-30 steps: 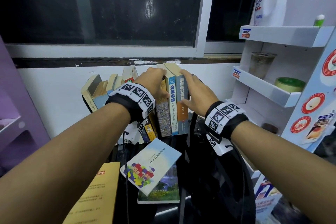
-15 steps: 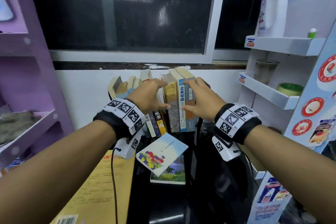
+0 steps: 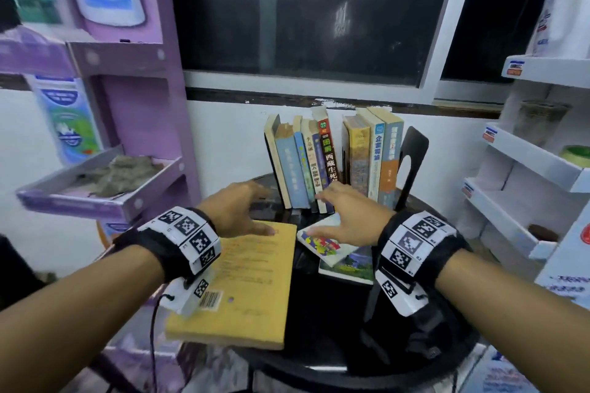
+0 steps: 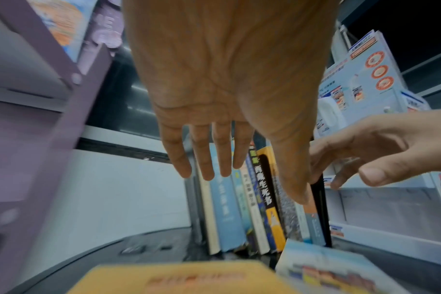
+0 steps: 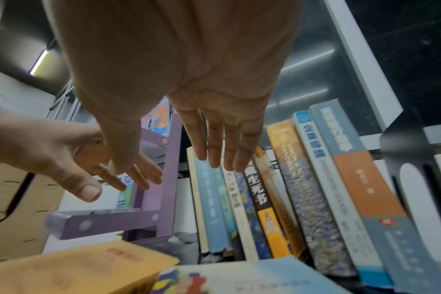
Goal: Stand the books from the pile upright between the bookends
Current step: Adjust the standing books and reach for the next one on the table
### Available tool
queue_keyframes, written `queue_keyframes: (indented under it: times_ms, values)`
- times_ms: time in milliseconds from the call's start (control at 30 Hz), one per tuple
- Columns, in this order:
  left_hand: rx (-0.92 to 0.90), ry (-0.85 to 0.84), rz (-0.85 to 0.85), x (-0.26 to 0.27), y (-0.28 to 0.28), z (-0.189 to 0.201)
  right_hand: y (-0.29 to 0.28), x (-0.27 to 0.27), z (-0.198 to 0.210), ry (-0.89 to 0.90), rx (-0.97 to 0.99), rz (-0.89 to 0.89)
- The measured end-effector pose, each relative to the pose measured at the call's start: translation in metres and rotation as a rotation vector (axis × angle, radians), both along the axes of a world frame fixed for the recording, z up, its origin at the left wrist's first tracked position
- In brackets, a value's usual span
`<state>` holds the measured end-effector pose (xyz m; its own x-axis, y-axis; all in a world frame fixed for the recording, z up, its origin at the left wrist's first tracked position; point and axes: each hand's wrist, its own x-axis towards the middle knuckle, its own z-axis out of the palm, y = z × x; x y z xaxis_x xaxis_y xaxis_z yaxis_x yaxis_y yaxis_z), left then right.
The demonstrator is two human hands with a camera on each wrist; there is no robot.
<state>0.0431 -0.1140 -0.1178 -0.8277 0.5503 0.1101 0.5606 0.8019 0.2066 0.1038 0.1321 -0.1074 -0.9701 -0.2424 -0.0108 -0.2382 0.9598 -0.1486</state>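
Observation:
Several books (image 3: 332, 163) stand upright in a row at the back of a round black table (image 3: 319, 344), with a black bookend (image 3: 413, 156) at their right end. A big yellow book (image 3: 242, 284) lies flat at front left. A white book with a colourful cover (image 3: 322, 242) lies on another book (image 3: 349, 268) to its right. My left hand (image 3: 255, 210) hovers open over the yellow book's far edge. My right hand (image 3: 322, 217) hovers open over the white book, fingers near the foot of the row. The wrist views show both palms (image 4: 227, 99) (image 5: 189, 79) flat and empty.
A purple shelf rack (image 3: 140, 137) stands close on the left, its tray (image 3: 95, 198) jutting toward the table. A white shelf rack (image 3: 526, 153) with a cup and a green lid stands on the right. A wall and dark window lie behind the books.
Both hands have let go of the tops of the standing books and drawn back and down toward the flat books. The row now stands on its own.

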Motion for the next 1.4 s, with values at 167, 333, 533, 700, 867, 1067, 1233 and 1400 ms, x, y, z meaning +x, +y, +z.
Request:
queue_keyframes:
  times_ms: [167,333,533,700,867,1067,1233,1400]
  values:
    - [-0.051,-0.118,0.138,0.008,-0.038,-0.022,-0.031,0.000,-0.020,-0.133,0.114,0.003]
    - [-0.070,-0.215,0.218,0.017,-0.064,-0.040,-0.055,0.006,-0.033,-0.196,0.135,-0.001]
    - [-0.074,-0.264,0.234,0.022,-0.077,-0.052,-0.063,-0.001,-0.052,-0.243,0.208,-0.052]
    - [-0.024,-0.312,0.257,0.027,-0.077,-0.053,-0.064,-0.001,-0.061,-0.272,0.248,-0.061]
    - [0.001,-0.339,0.273,0.031,-0.080,-0.052,-0.064,-0.004,-0.061,-0.315,0.228,-0.026]
    - [0.025,-0.362,0.252,0.037,-0.083,-0.053,-0.066,-0.005,-0.054,-0.302,0.211,0.009]
    - [0.050,-0.390,0.249,0.037,-0.088,-0.061,-0.067,-0.008,-0.050,-0.310,0.193,0.049]
    - [0.079,-0.411,0.249,0.034,-0.089,-0.061,-0.068,-0.011,-0.046,-0.295,0.198,0.051]
